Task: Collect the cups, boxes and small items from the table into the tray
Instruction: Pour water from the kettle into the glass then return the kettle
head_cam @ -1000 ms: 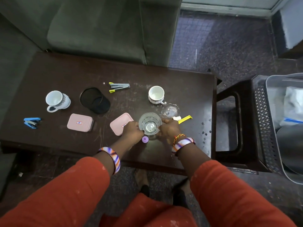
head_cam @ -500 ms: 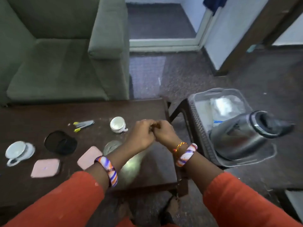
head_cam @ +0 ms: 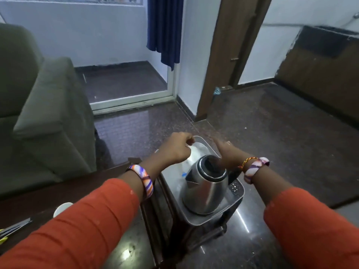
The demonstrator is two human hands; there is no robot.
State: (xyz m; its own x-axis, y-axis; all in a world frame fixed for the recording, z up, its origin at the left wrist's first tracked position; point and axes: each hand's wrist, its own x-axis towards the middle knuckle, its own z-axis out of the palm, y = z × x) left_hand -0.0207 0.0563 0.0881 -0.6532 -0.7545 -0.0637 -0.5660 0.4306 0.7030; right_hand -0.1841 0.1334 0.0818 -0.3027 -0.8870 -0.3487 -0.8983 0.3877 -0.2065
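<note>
Two arms in orange sleeves reached forward from the near edge, each wrist wearing a striped bangle. Below them a white cup [head_cam: 61,208] sat on the dark wooden table [head_cam: 58,191]. The grey plastic tray [head_cam: 236,199] held a steel electric kettle [head_cam: 206,189]. Over the tray's far end, the left hand [head_cam: 175,150] curled knuckles-up, seemingly pinching something unclear, while the right hand [head_cam: 229,154] stretched its fingers loosely forward, holding nothing.

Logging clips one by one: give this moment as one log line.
phase: over grey plastic tray | left hand: curled, contents unclear | right hand: fingers extended | steel kettle in tray
</note>
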